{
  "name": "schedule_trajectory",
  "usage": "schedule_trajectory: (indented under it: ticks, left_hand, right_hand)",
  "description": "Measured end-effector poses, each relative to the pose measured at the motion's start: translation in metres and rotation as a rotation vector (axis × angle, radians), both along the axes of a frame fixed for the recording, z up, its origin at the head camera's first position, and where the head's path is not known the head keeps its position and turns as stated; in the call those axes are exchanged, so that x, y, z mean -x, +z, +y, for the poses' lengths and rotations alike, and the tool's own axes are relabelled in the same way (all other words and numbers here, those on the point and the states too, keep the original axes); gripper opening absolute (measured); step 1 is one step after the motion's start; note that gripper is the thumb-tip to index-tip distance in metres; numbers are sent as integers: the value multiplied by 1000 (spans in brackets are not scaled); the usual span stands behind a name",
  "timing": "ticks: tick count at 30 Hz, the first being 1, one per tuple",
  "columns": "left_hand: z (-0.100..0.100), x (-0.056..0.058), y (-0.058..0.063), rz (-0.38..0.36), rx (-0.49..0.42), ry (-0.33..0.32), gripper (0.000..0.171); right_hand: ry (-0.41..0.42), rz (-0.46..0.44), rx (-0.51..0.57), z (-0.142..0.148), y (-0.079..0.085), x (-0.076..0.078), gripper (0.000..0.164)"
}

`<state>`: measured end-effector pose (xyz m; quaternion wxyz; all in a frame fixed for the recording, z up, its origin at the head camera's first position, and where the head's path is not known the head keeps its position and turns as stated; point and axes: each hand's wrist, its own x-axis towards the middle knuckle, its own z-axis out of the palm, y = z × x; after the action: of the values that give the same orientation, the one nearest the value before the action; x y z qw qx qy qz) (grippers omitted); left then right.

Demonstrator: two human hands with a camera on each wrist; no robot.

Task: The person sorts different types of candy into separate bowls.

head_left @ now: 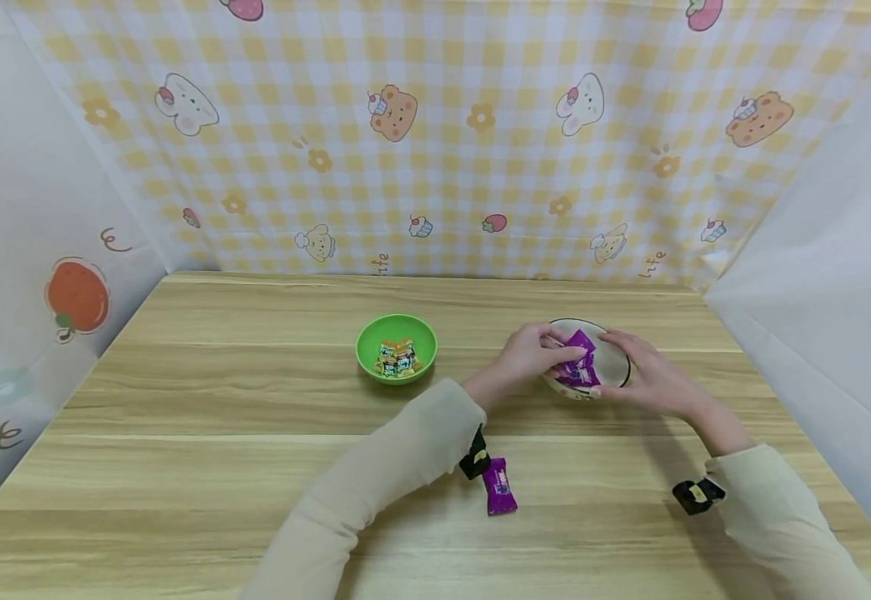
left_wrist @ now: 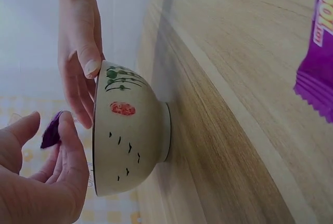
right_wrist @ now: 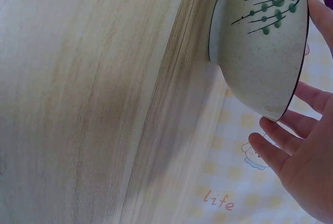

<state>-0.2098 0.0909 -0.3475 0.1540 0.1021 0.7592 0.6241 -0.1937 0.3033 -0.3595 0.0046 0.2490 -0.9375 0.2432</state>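
Note:
A cream ceramic bowl (head_left: 615, 364) with a dark rim stands toward the back right; its painted side (left_wrist: 130, 135) faces the left wrist camera. My right hand (head_left: 656, 379) holds it by the rim, thumb on the near side and fingers round the far right. Over its left edge, my left hand (head_left: 528, 354) has a purple-wrapped candy (left_wrist: 51, 132) between thumb and fingers, above rim level. Purple candies (head_left: 579, 373) lie inside the bowl, partly covered by the left hand. Another purple candy (head_left: 499, 487) lies on the table, close to the left wrist.
A green bowl (head_left: 397, 322) holding several small orange-and-yellow candy packets (head_left: 397, 360) stands left of the hands. The wooden table (head_left: 217, 400) meets a yellow checked cloth (head_left: 450, 192) at the back and white sheets at both sides. Each wrist wears a black strap.

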Motion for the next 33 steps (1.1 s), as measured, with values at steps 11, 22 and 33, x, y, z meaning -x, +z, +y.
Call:
schedule_trajectory:
  ticks: [11, 22, 33]
  left_hand:
    - [-8, -2, 1, -42, -97, -56, 20]
    - [-37, -5, 4, -58, -50, -131, 28]
    - [-84, -25, -16, -20, 129, -317, 36]
  right_hand:
    - [-5, 3, -1, -1, 0, 0, 81]
    - [-5, 27, 4, -1, -1, 0, 81]
    - [1, 24, 2, 0, -1, 0, 81]
